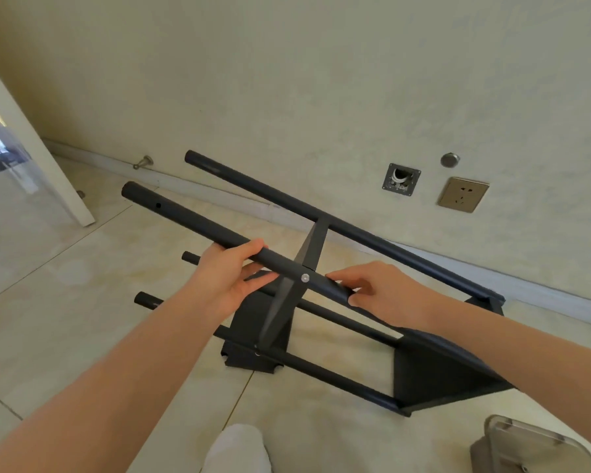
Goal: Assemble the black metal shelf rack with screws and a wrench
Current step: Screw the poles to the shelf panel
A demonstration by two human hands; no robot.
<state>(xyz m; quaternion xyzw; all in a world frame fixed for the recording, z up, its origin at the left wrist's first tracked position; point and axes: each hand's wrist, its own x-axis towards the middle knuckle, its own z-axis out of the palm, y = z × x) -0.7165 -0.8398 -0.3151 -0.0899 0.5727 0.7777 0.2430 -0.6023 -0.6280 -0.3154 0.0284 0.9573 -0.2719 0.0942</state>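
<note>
Both hands hold one tube of the black metal shelf rack [307,302], which lies on its side on the tiled floor [82,285] near the wall.

The left hand [232,273] has its fingers closed around the near upper tube [198,221], which runs from the middle out toward 10 o'clock. The right hand [382,295] pinches the same tube's end, fingers curled on it just at 4 o'clock of a silver screw [305,277] that fastens the tube to a flat black cross panel [284,308]. A second tube [321,213] lies beyond, at 12 o'clock. A wall socket [463,194] sits at 2 o'clock, a grey stool [533,448] at 5 o'clock.
</note>
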